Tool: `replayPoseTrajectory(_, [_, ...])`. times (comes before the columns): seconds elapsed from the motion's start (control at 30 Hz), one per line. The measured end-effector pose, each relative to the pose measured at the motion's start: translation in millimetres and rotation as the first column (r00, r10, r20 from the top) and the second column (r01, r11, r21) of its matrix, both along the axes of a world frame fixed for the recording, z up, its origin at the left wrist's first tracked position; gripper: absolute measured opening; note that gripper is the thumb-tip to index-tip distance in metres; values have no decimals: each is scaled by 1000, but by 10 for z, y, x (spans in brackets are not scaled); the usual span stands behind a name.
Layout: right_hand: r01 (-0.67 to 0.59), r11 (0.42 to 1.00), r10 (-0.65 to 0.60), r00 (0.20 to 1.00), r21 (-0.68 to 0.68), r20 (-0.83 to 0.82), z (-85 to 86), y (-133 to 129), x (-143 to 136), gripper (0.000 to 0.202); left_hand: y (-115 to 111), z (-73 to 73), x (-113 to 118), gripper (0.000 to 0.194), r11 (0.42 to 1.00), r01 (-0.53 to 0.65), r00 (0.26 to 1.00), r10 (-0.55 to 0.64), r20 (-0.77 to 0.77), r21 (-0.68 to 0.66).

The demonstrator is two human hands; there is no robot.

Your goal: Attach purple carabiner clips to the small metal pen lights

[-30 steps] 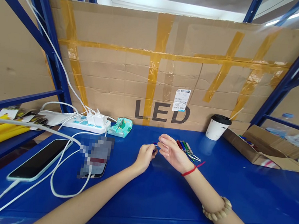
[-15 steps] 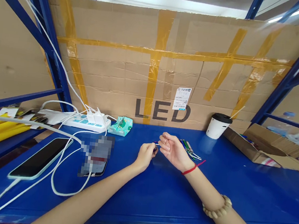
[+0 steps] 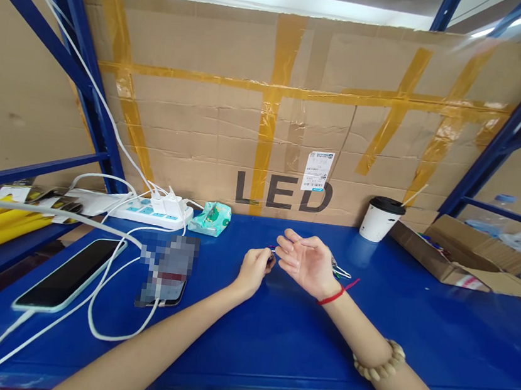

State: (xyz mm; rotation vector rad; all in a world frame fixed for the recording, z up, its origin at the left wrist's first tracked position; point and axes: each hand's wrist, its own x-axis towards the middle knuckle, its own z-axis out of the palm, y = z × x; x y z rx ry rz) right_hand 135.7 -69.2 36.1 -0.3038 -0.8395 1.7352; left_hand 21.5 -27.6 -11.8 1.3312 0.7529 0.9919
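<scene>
Near the middle of the blue table, my left hand (image 3: pixel 253 272) is closed round something small and dark, too hidden to name, with a bit of blue or purple at its top. Just to its right, my right hand (image 3: pixel 308 264) is open, palm up and fingers spread, with nothing seen in it. A red string is on that wrist, and a beaded bracelet sits further up the arm. Partly hidden behind my right hand lie several small items with silver wire-like ends (image 3: pixel 340 271) on the table.
Two phones, one black-screened (image 3: pixel 71 273), lie at the left among white cables. Behind them are a white power strip (image 3: pixel 156 212) and a green packet (image 3: pixel 211 218). A lidded cup (image 3: pixel 380 220) and an open cardboard box (image 3: pixel 462 254) stand at the right. Cardboard (image 3: pixel 194 117) walls the back.
My right hand has opened more, its thumb lifting and fingers spreading, and now covers more of the small items behind it. My left hand has barely moved.
</scene>
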Motion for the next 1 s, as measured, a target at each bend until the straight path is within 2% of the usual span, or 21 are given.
replayPoseTrajectory(0.17, [-49, 997, 48, 999, 57, 17, -5, 0, 1, 8, 7, -2, -1, 34, 1000, 2, 1000, -2, 4, 4])
replayPoseTrajectory(0.67, [-80, 993, 78, 997, 88, 26, -13, 7, 7, 12, 3, -5, -7, 36, 1000, 2, 1000, -1, -14, 23])
replayPoseTrajectory(1.0, [-26, 997, 22, 998, 66, 65, -16, -2, -3, 20, 2, -1, -13, 40, 1000, 12, 1000, -12, 0, 22])
